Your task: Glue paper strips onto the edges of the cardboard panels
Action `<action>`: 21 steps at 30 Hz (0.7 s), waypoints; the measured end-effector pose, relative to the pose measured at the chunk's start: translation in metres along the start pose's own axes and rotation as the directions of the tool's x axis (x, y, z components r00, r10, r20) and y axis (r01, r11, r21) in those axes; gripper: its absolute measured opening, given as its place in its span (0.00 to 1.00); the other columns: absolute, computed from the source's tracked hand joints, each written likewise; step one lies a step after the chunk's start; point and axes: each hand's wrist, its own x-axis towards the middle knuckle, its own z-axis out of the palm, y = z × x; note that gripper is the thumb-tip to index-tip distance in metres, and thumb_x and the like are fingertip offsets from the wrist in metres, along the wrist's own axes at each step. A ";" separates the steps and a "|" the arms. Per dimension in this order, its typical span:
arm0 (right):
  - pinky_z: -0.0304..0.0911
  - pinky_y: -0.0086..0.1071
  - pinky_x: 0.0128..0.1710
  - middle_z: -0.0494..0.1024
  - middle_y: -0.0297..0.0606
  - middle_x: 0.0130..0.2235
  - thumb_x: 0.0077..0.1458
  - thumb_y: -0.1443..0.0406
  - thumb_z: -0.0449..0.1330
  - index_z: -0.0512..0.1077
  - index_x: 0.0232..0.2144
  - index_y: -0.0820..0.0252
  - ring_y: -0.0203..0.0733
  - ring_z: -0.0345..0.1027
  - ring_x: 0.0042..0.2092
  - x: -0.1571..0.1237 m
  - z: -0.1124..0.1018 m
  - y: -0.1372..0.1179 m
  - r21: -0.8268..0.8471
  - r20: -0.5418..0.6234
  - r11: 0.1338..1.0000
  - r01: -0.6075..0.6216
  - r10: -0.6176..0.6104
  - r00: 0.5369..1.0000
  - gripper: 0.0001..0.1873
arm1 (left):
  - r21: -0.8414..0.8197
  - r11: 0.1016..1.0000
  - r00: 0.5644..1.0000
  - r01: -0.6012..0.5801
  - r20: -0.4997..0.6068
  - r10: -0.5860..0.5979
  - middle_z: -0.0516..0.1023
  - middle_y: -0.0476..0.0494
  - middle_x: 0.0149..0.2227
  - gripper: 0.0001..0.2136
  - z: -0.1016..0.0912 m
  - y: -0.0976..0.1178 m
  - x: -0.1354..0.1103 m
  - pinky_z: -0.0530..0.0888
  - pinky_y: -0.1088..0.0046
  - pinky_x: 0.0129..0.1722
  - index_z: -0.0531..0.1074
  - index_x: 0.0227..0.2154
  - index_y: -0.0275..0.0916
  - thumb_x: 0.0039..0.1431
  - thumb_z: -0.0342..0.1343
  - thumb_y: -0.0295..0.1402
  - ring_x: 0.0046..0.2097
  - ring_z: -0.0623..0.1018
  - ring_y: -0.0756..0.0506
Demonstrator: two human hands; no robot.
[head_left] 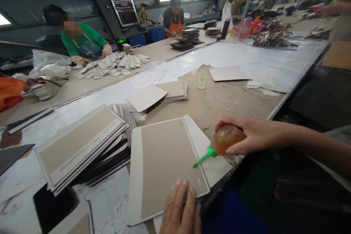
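In my right hand [241,135] is a squeeze bottle of amber glue [226,139], tilted with its green nozzle [204,157] pointing down and left. The nozzle tip is just over the right part of a beige panel with a pale border [164,157]. Small shiny glue spots show near the panel's right edge. My left hand [179,208] lies with its fingers stretched out on the panel's near edge. Under that panel, a white sheet [208,153] sticks out to the right.
A stack of similar panels [82,146] leans at the left. Behind are a card stack [175,91], a loose card [227,73] and a small green-tipped bottle [201,82]. Across the table, a person in green [82,40] works beside a heap of pale pieces [112,64].
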 end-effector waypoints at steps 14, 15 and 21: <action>0.63 0.30 0.33 0.71 0.35 0.37 0.44 0.55 0.62 0.63 0.42 0.56 0.39 0.67 0.34 0.035 -0.003 0.016 -0.084 -0.221 0.995 0.050 -0.067 0.973 0.24 | -0.055 0.997 0.998 0.054 0.024 -0.052 0.74 0.37 0.44 0.15 -0.001 0.004 -0.003 0.73 0.65 0.45 0.69 0.41 0.35 0.49 0.55 0.21 0.50 0.71 0.42; 0.63 0.30 0.32 0.70 0.35 0.36 0.44 0.55 0.62 0.62 0.42 0.57 0.39 0.67 0.34 0.038 -0.003 0.017 -0.083 -0.242 0.995 0.051 -0.070 0.968 0.24 | -0.051 0.997 0.998 0.053 0.026 -0.051 0.74 0.37 0.44 0.15 -0.001 0.005 -0.003 0.73 0.65 0.45 0.69 0.41 0.35 0.49 0.56 0.21 0.50 0.71 0.42; 0.62 0.30 0.31 0.70 0.36 0.36 0.44 0.56 0.62 0.62 0.41 0.58 0.39 0.66 0.33 0.056 -0.005 0.025 -0.064 -0.334 0.996 0.061 -0.079 0.939 0.23 | -0.038 0.999 0.999 0.023 -0.032 -0.024 0.75 0.37 0.42 0.14 0.004 0.003 -0.003 0.73 0.66 0.45 0.70 0.39 0.34 0.47 0.56 0.20 0.49 0.72 0.42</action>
